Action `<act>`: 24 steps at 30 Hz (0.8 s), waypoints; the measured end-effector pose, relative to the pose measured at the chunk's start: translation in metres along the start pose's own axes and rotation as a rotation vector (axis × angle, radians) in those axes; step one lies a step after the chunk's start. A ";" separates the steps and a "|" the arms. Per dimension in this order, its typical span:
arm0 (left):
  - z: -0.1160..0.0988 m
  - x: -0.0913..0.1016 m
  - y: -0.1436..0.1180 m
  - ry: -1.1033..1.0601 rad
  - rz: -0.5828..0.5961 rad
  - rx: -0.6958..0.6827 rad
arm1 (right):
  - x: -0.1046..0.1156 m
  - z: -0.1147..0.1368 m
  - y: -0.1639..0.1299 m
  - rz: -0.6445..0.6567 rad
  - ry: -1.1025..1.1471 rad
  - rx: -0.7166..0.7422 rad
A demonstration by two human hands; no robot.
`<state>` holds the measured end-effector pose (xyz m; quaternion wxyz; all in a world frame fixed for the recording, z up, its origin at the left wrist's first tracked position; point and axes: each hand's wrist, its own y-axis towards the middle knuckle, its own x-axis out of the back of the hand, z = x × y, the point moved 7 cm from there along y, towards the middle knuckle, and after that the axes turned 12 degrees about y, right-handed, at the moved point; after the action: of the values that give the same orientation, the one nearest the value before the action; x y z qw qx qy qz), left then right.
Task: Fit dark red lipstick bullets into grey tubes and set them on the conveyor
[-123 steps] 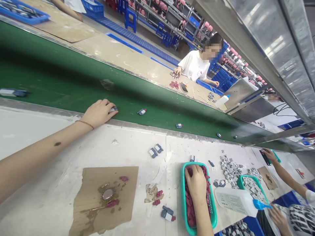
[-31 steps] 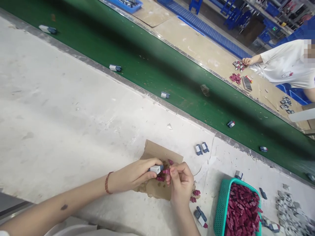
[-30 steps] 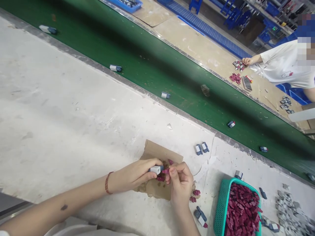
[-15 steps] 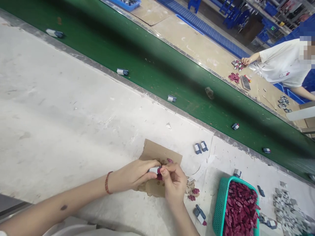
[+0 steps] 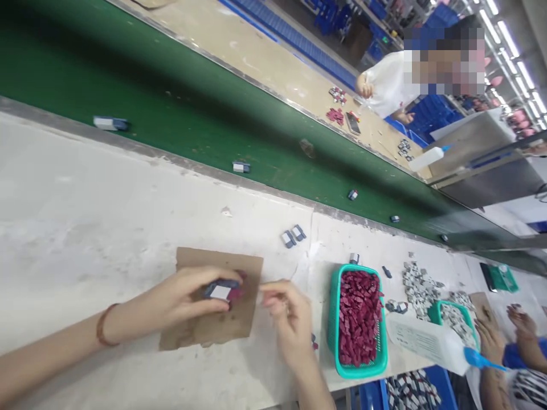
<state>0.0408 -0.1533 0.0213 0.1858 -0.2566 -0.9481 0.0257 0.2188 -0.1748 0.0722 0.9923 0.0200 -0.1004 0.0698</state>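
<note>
Small blue-and-white block (image 5: 219, 291) pinched in left hand (image 5: 179, 299) above cardboard sheet (image 5: 213, 324); right hand (image 5: 288, 324) just beside, fingers loosely curled, apparently empty, near teal basket (image 5: 335, 319).

Small block (image 5: 220, 291): white face, dark blue-grey body, dark red piece at right end. Pinched between fingers, lying roughly level, above brown cardboard sheet (image 5: 239, 272). Motion blur; finer detail not resolvable.
</note>
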 end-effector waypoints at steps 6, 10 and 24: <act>-0.019 0.020 0.088 0.135 -0.116 -0.044 | 0.150 -0.013 -0.021 -0.304 -0.762 0.001; -0.025 0.021 0.165 0.457 -0.200 -0.154 | 0.175 -0.039 -0.021 -0.120 -1.079 0.041; 0.011 0.078 0.209 0.910 -0.398 -0.115 | 0.174 -0.054 -0.005 -0.191 -1.225 0.046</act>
<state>0.0742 0.0666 0.0075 0.5673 -0.0659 -0.8015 -0.1772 0.3986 -0.1540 0.0538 0.7555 0.0865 -0.6481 -0.0412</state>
